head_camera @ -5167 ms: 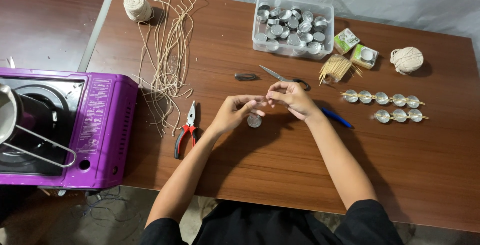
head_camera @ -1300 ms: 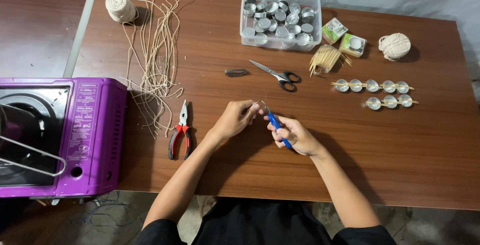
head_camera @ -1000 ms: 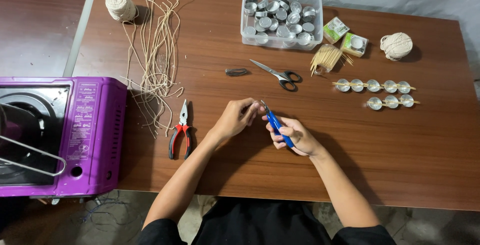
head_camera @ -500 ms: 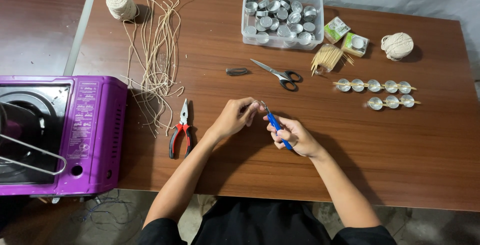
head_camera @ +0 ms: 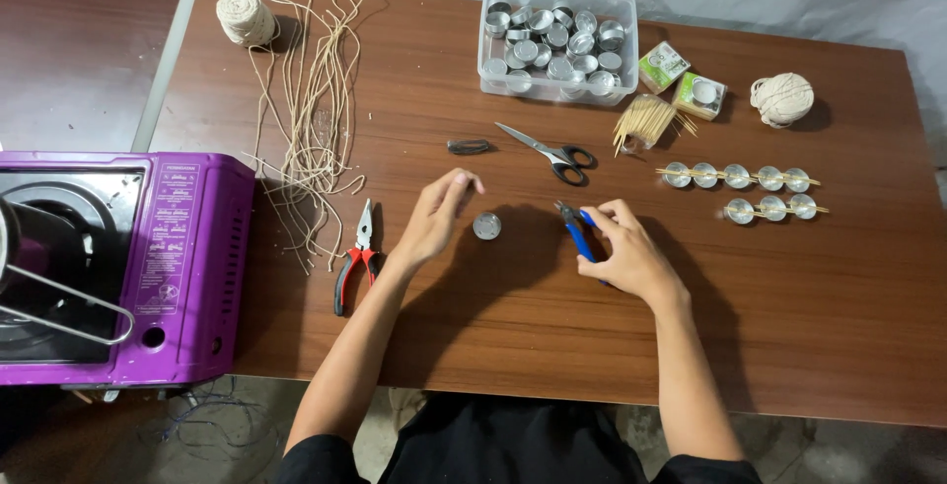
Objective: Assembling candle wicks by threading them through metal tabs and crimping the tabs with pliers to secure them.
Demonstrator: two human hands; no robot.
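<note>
Overhead view of a brown wooden table [head_camera: 809,326]. The right hand [head_camera: 623,252] closes its fingers around small blue-handled pliers [head_camera: 577,230], whose metal tip points up and to the left. The left hand [head_camera: 437,215] hovers just left of a small round metal cup [head_camera: 486,225] that stands alone on the table between the two hands; its fingers are loosely curled and grip nothing. Red-handled pliers [head_camera: 356,258] lie left of the left hand, beside loose lengths of cord [head_camera: 311,119] and a ball of twine [head_camera: 246,18]. Scissors [head_camera: 548,149] lie above the cup, below a clear tub of metal cups [head_camera: 557,43]. At right, two rows of cups on sticks [head_camera: 752,192] lie near a bundle of toothpicks [head_camera: 646,121]. A purple stove [head_camera: 182,262] sits at far left.
</note>
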